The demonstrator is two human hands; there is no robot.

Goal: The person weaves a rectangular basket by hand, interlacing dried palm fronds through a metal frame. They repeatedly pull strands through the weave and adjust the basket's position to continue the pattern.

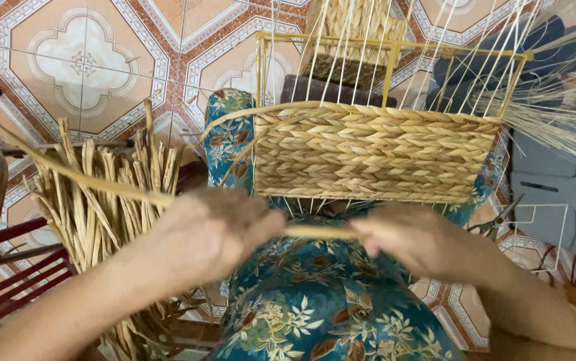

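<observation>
Both hands pinch one straw strand (315, 232) — its long axis runs left to right between them, near the basket (375, 152). Left hand (211, 234) and right hand (412, 241) each close on it; the strand's tail trails far left over a straw bundle (101, 200).

No packages, labels, signs or screens in view: none near left hand (211, 234), none near right hand (415, 242), none further out on floor.

It was a home weaving spot: patterned floor tiles (87, 67), a reed bundle (101, 200) at nine o'clock, a half-woven basket (375, 150) at twelve.
</observation>
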